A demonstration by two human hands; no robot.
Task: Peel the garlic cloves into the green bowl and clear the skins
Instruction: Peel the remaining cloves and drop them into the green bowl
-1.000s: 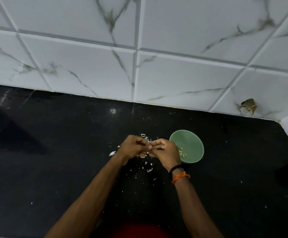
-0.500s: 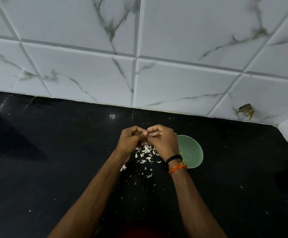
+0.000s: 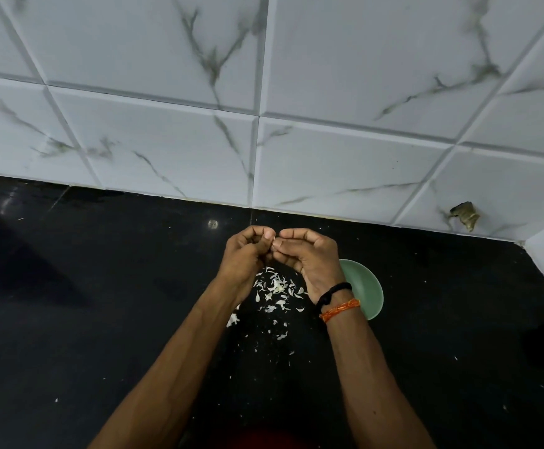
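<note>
Glossy black stone countertop (image 3: 69,319), unchanged. Round green bowl (image 3: 366,286), just right of the right wrist, now more hidden than earlier. Left hand (image 3: 244,254) and right hand (image 3: 309,257), fingertips pressed together around something too small to identify, raised nearer the wall. White garlic skins (image 3: 275,291), scattered beneath the hands.

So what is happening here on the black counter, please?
A person peels garlic. The left hand and right hand meet fingertip to fingertip, pinching something small, too hidden to see. White skins lie scattered on the counter beneath. The green bowl sits beside the right wrist.
</note>
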